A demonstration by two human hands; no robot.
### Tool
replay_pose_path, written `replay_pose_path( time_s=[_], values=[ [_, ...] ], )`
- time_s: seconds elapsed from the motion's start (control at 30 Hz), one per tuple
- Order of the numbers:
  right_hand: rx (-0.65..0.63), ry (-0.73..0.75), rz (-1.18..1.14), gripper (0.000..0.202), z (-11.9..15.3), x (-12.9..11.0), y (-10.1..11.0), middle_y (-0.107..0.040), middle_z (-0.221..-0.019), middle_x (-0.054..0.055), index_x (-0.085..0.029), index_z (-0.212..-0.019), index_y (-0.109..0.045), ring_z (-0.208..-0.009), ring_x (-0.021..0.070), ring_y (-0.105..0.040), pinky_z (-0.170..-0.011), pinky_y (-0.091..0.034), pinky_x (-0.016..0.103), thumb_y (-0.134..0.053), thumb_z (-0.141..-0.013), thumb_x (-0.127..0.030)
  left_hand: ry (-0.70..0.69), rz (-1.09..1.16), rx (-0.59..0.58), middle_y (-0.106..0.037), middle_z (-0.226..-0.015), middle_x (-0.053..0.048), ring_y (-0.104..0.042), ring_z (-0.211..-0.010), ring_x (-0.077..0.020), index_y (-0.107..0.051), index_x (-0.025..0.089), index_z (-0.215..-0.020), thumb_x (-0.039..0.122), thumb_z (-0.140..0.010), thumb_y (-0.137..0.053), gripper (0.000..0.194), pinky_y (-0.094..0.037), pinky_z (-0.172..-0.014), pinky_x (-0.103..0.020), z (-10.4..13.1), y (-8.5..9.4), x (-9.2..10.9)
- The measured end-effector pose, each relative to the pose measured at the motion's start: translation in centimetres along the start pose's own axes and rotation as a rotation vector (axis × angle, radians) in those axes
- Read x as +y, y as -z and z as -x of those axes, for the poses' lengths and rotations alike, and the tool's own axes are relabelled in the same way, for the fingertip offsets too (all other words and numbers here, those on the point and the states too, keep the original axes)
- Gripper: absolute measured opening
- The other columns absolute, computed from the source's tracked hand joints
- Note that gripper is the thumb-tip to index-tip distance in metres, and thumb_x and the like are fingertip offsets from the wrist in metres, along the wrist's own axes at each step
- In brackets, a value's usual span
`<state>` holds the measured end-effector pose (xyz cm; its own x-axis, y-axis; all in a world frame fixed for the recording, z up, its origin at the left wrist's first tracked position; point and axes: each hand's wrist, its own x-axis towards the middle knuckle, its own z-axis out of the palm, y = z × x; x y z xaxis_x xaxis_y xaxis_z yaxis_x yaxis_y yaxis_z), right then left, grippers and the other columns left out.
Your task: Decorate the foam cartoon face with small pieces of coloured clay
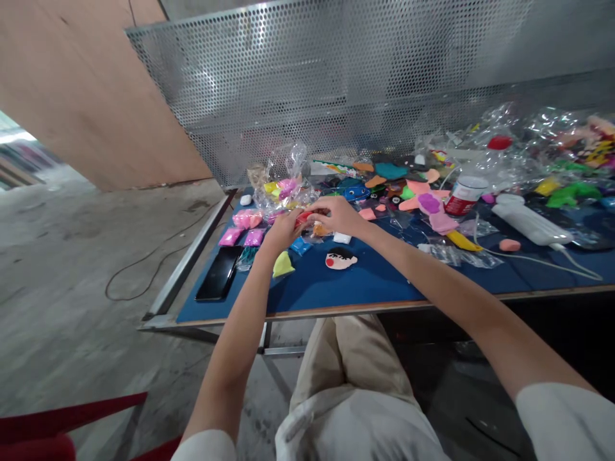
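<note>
Both hands meet over the left part of the blue table. My left hand (283,232) is closed on a red piece (303,218), seen between the hands. From the right, my right hand (336,214) reaches over the same piece with its fingers bent against it. Nearer to me lies a flat clay face (340,258) with black hair and a red cheek. A yellow clay piece (283,264) sits just right of my left forearm, and a blue packet (300,246) is below the hands.
A black phone (218,274) lies at the table's left edge (192,314), near pink packets (230,236). Rightward are colourful clay shapes (429,203), a red-labelled bottle (464,195), a white device (531,219) with a cable, and plastic wrap. Perforated metal (307,83) stands behind.
</note>
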<state>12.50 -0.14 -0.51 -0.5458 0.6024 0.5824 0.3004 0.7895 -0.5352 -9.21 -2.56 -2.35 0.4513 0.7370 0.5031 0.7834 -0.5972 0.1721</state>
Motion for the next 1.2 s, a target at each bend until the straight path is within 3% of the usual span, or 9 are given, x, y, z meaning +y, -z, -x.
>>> replay_pose_path(
  time_s=[0.3,0.4,0.5,0.67,0.83,1.0,1.2],
  values=[
    [0.027,0.129,0.14,0.027,0.9,-0.2,-0.7,-0.075,-0.112,0.011,-0.021,-0.114,-0.071,-0.105,0.0254,-0.069,-0.095,-0.056,0.041,-0.046,-0.106,-0.02,0.004,0.252,0.007,-0.067,-0.065,-0.002,-0.063,-0.061,-0.0174,-0.063,0.02,-0.082,0.039,-0.103,-0.055,0.03,-0.047,-0.066,-0.028,-0.2,0.2,0.7],
    [-0.036,0.205,0.114,0.035,1.1,0.1,-0.2,-0.072,-0.123,0.009,-0.025,-0.128,-0.069,-0.115,0.024,-0.067,-0.103,-0.055,0.043,-0.041,-0.107,-0.019,0.064,0.352,-0.001,-0.066,-0.06,0.0,-0.059,-0.054,-0.0156,-0.064,0.019,-0.079,0.047,-0.098,-0.061,0.034,-0.046,-0.06,-0.027,-0.3,0.4,1.1],
    [-0.119,0.286,0.093,0.041,1.0,0.4,0.5,-0.07,-0.124,0.008,-0.029,-0.135,-0.068,-0.113,0.022,-0.067,-0.102,-0.056,0.042,-0.04,-0.108,-0.018,0.073,0.457,-0.078,-0.061,-0.052,0.001,-0.055,-0.047,-0.0139,-0.062,0.02,-0.068,0.052,-0.1,-0.055,0.046,-0.046,-0.057,-0.026,-0.3,0.8,1.6],
    [-0.141,0.303,0.115,0.038,0.7,0.7,1.3,-0.073,-0.116,0.01,-0.025,-0.129,-0.074,-0.1,0.0203,-0.069,-0.093,-0.059,0.038,-0.044,-0.107,-0.018,0.034,0.515,-0.1,-0.061,-0.051,0.001,-0.056,-0.048,-0.0139,-0.06,0.02,-0.063,0.055,-0.1,-0.053,0.051,-0.047,-0.059,-0.026,-0.4,1.0,2.7],
    [-0.119,0.328,0.187,0.036,0.9,0.8,1.6,-0.075,-0.116,0.011,-0.022,-0.125,-0.075,-0.103,0.0236,-0.071,-0.093,-0.06,0.041,-0.046,-0.106,-0.017,0.077,0.58,-0.112,-0.059,-0.051,0.001,-0.053,-0.047,-0.0122,-0.058,0.019,-0.062,0.058,-0.098,-0.057,0.053,-0.042,-0.055,-0.026,-0.4,0.8,2.8],
    [-0.111,0.376,0.171,0.035,0.9,0.5,1.1,-0.072,-0.12,0.013,-0.02,-0.127,-0.072,-0.108,0.0233,-0.069,-0.097,-0.059,0.042,-0.043,-0.108,-0.019,0.152,0.75,-0.004,-0.055,-0.054,-0.001,-0.05,-0.049,-0.0122,-0.053,0.02,-0.062,0.079,-0.097,-0.041,0.07,-0.038,-0.051,-0.027,-0.1,0.3,2.6],
    [-0.083,0.304,0.175,0.028,0.5,-0.3,1.2,-0.074,-0.116,0.01,-0.021,-0.117,-0.075,-0.103,0.0228,-0.07,-0.095,-0.058,0.038,-0.049,-0.108,-0.024,0.164,0.751,0.044,-0.055,-0.054,0.0,-0.051,-0.052,-0.0123,-0.053,0.02,-0.063,0.087,-0.092,-0.041,0.075,-0.04,-0.055,-0.028,-0.4,-0.3,2.6]
  ],
)
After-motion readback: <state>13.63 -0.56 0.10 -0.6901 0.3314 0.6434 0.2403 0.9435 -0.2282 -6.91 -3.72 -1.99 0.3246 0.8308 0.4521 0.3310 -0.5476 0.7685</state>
